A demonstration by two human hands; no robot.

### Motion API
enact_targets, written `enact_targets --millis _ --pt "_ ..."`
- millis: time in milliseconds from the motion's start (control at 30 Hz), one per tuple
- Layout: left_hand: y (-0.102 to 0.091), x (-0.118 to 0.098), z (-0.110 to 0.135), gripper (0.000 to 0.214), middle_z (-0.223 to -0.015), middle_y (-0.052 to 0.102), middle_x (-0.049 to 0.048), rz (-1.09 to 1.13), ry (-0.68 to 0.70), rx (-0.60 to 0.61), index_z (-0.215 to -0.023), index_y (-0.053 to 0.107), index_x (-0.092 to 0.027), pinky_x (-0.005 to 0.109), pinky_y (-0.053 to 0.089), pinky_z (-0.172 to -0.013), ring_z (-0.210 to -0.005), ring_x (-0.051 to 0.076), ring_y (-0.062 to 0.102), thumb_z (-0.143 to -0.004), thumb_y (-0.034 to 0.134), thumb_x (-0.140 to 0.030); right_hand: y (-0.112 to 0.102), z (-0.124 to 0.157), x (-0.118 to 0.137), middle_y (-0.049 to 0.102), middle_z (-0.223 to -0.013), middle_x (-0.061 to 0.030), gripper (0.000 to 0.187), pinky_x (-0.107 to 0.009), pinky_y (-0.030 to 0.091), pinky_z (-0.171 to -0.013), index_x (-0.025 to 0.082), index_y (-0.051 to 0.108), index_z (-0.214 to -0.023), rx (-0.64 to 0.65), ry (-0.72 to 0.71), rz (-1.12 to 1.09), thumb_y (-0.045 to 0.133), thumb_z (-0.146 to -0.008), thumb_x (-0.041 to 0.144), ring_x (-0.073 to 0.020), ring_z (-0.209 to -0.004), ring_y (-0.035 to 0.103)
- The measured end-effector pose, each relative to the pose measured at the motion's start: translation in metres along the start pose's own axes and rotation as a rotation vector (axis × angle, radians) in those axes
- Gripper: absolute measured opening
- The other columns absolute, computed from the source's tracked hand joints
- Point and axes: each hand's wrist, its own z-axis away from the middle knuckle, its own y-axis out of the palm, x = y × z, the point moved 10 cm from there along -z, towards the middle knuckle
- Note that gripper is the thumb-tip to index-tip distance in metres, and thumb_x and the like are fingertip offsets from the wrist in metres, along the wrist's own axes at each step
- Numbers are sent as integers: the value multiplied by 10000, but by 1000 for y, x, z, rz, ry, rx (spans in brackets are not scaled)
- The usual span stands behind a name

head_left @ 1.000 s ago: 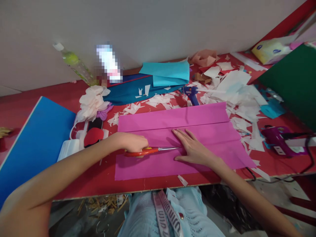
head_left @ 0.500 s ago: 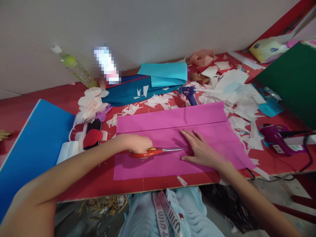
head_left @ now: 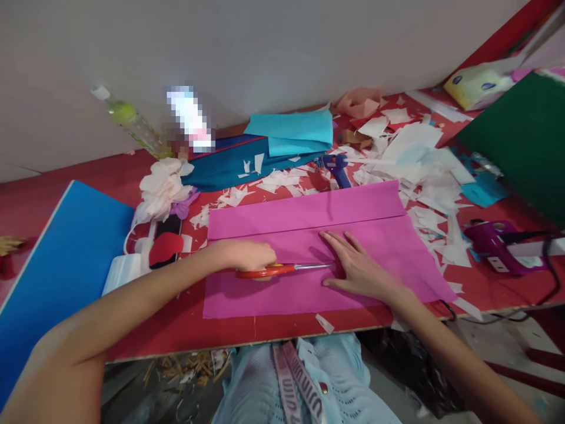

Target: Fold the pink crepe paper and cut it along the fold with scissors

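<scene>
A wide sheet of pink paper [head_left: 353, 215] lies flat on the red table [head_left: 176, 327], with a fold line running across its upper part. My left hand [head_left: 247, 256] grips red-handled scissors [head_left: 282, 270], whose blades point right into the sheet along a cut line. My right hand [head_left: 357, 268] lies flat on the pink paper just right of the blade tips, fingers stretched out and pressing the sheet down.
White paper scraps [head_left: 419, 159] litter the back right. Blue glue gun [head_left: 335, 168], purple glue gun [head_left: 498, 244] with cord, teal paper [head_left: 291, 129], green board [head_left: 525, 135], blue board [head_left: 62, 259], paper flower [head_left: 163, 185], bottle [head_left: 128, 121] and tissue pack [head_left: 477, 85] surround the sheet.
My left hand and the scissors have advanced to the right along the cut. My right hand has shifted slightly right on the paper.
</scene>
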Motion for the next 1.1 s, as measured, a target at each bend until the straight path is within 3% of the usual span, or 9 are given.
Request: enact_targets --millis 267,433,667,933,1100 --pt "-1 -3 1 202 -596 595 41 122 23 8 -733 650 -125 253 249 -417 -443 111 397 -796 479 -213 -2 0 1 286 -1508 -160 1018 -542 176 -1139 168 -62 -1493 1 -5 -12 602 -787 480 -300 -1387 268" --pt "-1 -8 3 156 -660 602 47 91 9 64 -725 632 -134 254 248 -421 -479 112 417 -769 500 -203 -2 0 0 287 -1508 -157 1016 -529 177 -1143 164 -42 -1494 1 9 -8 607 -783 487 -294 -1386 273" --pt "-7 -13 -8 172 -705 614 61 50 29 49 -760 628 -137 262 281 -451 -521 132 444 -787 491 -238 -2 0 1 287 -1508 -157 1018 -531 174 -1145 171 -59 -1492 -2 12 -3 605 -785 483 -285 -1384 282" --pt "-9 -17 -10 226 -480 448 -14 95 80 -27 -568 546 -151 250 227 -396 -407 94 347 -788 519 -200 -2 -1 1 284 -1508 -163 1038 -540 175 -1140 176 -73 -1492 -6 17 -14 616 -776 478 -298 -1383 281" --pt "-15 -18 -8 203 -466 430 -27 108 72 -82 -565 558 -151 250 211 -382 -389 88 330 -766 528 -154 -3 3 0 280 -1511 -157 1038 -544 181 -1139 182 -78 -1492 -4 4 -19 607 -782 503 -308 -1383 277"
